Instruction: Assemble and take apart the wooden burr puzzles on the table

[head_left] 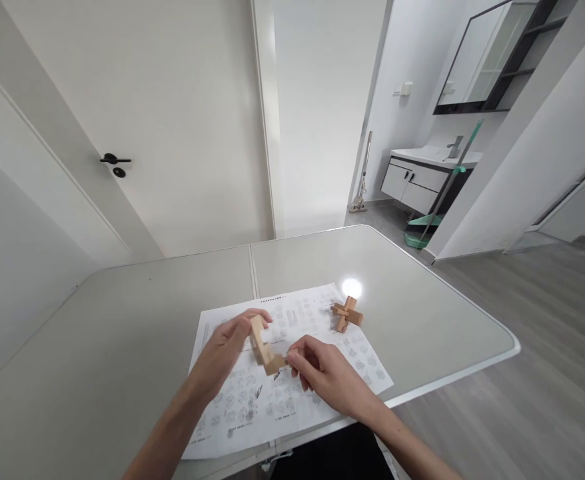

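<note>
My left hand (226, 347) grips the upper end of a pale notched wooden puzzle piece (258, 341) between thumb and fingers. A second wooden puzzle piece (275, 365), slightly darker, meets its lower end at an angle. My right hand (322, 368) pinches the far right tip of that second piece. The two pieces touch, but whether they interlock is too blurred to tell. Both are held above a printed instruction sheet (242, 427) covered with small diagrams. To the right, a cross-shaped assembly of brown wooden pieces (346, 315) rests at the sheet's edge.
The sheet lies on a pale glossy table (122, 320) with a seam and a rounded right corner. A closed door with a black handle (115, 159) stands beyond it. Further right are a washbasin cabinet (417, 177), a mop (365, 177) and a green dustpan (420, 230).
</note>
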Demonstrator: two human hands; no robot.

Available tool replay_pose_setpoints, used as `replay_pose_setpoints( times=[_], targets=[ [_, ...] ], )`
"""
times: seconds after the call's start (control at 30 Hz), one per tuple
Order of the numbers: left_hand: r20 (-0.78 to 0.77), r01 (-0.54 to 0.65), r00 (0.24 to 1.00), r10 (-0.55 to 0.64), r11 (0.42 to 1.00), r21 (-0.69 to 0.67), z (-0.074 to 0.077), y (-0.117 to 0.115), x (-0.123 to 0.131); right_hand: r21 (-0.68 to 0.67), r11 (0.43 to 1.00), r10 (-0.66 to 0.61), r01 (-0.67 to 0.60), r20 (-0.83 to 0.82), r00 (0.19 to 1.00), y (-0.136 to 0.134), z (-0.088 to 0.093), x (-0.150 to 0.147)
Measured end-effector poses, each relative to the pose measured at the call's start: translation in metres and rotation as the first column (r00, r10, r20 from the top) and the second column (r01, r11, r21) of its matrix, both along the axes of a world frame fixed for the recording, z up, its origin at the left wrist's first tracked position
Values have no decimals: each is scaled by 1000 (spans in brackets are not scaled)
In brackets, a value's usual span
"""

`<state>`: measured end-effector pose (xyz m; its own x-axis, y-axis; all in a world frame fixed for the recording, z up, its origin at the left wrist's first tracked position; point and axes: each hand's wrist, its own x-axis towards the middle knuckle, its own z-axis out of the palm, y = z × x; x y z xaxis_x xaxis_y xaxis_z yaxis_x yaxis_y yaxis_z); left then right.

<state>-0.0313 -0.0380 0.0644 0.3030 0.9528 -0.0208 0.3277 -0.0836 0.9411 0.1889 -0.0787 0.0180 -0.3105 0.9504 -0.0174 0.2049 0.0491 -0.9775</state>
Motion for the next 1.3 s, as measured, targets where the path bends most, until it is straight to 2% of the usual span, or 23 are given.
replay_pose_setpoints(
  times=[0.07,0.13,0.23,0.3,0.43,0.6,0.73,0.83,0.9,1.0,1.1,1.17,1.3],
  targets=[
    [-193,-205,957,215,976,73,-6,0,-7,122,990,-79,66,110,991,5,-15,-5],
    [-365,-291,875,318,948,128,-19,3,-17,225,967,-167,118,213,963,12,-29,-13],
    [-575,-272,754,319,947,169,-47,12,-30,331,926,-301,182,355,885,24,-47,-28],
    [-629,-277,707,322,945,172,-61,19,-36,366,909,-352,201,415,839,32,-54,-39],
    [-668,-302,665,334,938,168,-73,32,-40,378,901,-376,211,445,813,43,-59,-58],
    [-705,-264,643,298,951,160,-67,40,-44,378,909,-338,176,420,842,44,-59,-66],
    [-693,-190,650,311,950,248,-67,36,-47,373,917,-286,143,362,887,30,-57,-47],
    [-644,-13,721,255,935,356,-78,30,-44,326,926,-277,190,246,929,15,-58,-22],
    [-623,107,757,196,904,415,-88,29,-37,285,929,-293,236,178,939,6,-60,-6],
    [-622,184,763,177,863,472,-99,32,-23,228,933,-310,278,115,944,-3,-65,8],
    [-603,201,772,201,823,531,-103,39,-14,203,937,-307,284,92,947,-7,-69,12],
    [-584,172,776,238,811,559,-104,43,-15,201,940,-298,275,96,950,-7,-71,13],
    [-565,65,744,357,803,593,-107,50,-37,213,942,-286,259,104,953,-8,-73,14]
  ],
)
